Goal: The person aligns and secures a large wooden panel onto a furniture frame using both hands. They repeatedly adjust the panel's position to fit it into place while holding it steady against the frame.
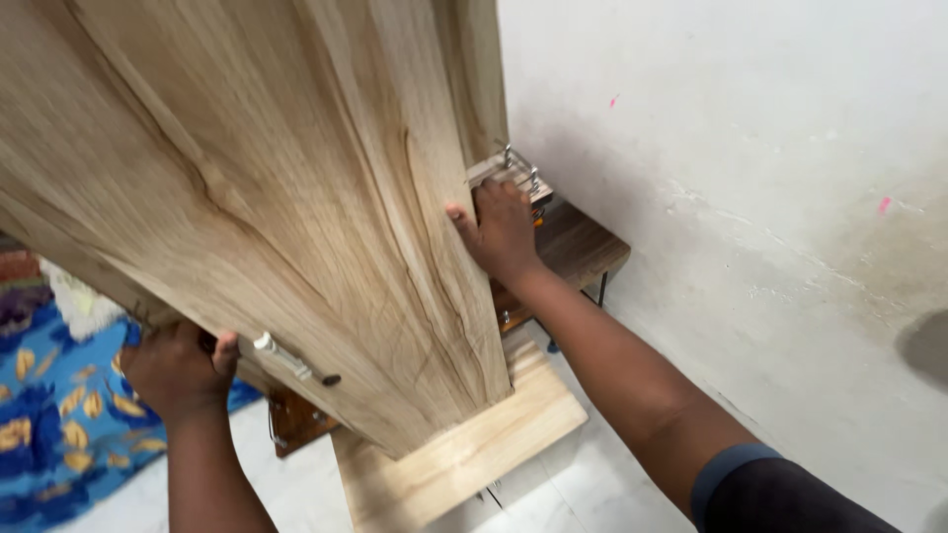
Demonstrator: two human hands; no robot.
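You are gripping a big wood-grain panel (267,188) by its two edges, seen from your head camera.

Your left hand (178,370) is clenching the panel's lower left edge, fingers curling out of sight behind it and the thumb lying on the front face. Just right of that thumb a small metal fitting (291,359) is sticking out of the panel. Your right hand (502,232) is pressing flat on the panel's right edge, fingers wrapping around it. Just beyond its fingertips a metal bracket (515,168) is showing, and beneath the hand a dark wooden side table (583,247) is standing against the white wall (750,168). Below both hands, the panel is resting over a lighter board (464,454) on the tiled floor (573,494). Left of your left hand a blue patterned cloth (59,415) is lying.
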